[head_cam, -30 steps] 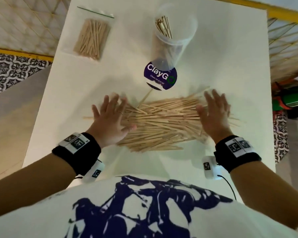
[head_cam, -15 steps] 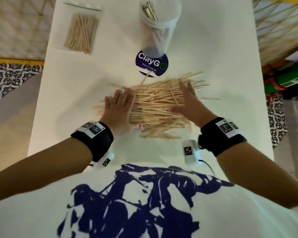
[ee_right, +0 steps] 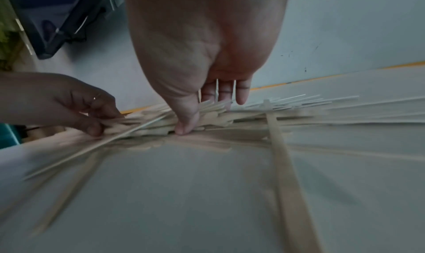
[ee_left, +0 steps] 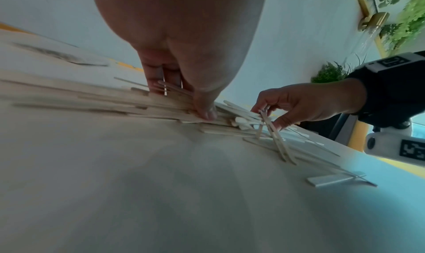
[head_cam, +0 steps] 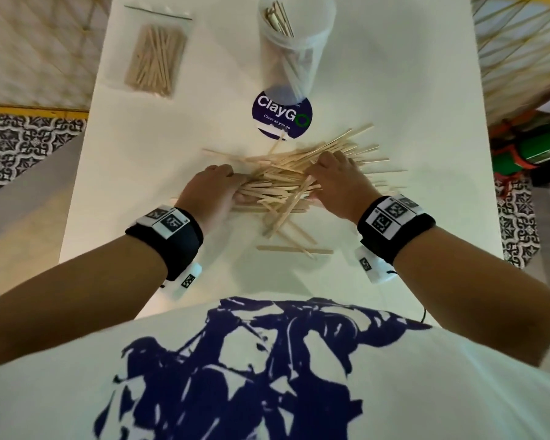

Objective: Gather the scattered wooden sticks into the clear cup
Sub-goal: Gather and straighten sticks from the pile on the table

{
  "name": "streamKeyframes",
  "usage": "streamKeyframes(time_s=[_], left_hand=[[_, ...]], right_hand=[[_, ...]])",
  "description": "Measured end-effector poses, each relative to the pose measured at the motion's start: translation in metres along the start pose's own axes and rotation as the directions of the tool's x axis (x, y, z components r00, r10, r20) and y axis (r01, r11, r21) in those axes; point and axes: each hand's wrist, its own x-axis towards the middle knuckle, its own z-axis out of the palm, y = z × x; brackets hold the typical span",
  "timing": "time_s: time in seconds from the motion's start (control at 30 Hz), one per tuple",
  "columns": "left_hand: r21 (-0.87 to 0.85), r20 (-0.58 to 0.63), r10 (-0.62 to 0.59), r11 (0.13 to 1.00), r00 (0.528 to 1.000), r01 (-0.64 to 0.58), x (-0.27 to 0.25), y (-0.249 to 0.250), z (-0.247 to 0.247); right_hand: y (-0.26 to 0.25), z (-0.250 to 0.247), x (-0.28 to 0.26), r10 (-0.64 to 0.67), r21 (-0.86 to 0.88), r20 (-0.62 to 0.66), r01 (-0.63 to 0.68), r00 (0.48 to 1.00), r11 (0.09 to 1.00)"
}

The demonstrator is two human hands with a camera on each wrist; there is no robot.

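A loose heap of pale wooden sticks [head_cam: 283,182] lies on the white table [head_cam: 178,144], between my two hands. My left hand [head_cam: 215,188] curls round the heap's left end, thumb under and fingers over the sticks [ee_left: 174,104]. My right hand [head_cam: 334,179] grips the right part of the heap in the same way, thumb [ee_right: 186,124] pressed beneath the sticks [ee_right: 230,115]. A few sticks [head_cam: 294,247] lie apart near me. The clear cup [head_cam: 294,46] stands upright at the far middle with some sticks inside.
A clear zip bag of sticks [head_cam: 156,55] lies at the far left of the table. A round purple sticker [head_cam: 281,114] sits just in front of the cup. The table's left edge [head_cam: 77,192] and right edge [head_cam: 489,192] drop to a patterned floor.
Both hands went from flat on the spread sticks to pushing the heap inward, and now their fingers curl round the bunched sticks. A few sticks slid out toward me.
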Motion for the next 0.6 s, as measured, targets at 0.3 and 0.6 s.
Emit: streamKeyframes(time_s=[0.3, 0.6], left_hand=[[0.110, -0.017, -0.021, 0.994, 1.000, 0.022, -0.009, -0.007, -0.010], [-0.236, -0.032, -0.351, 0.912, 0.936, 0.334, -0.021, -0.023, -0.033]], right_hand=[[0.002, -0.010, 0.012, -0.188, -0.210, 0.069, 0.198, 0.980, 0.957], [0.028, -0.042, 0.026, 0.026, 0.098, 0.216, -0.049, 0.976, 0.994]])
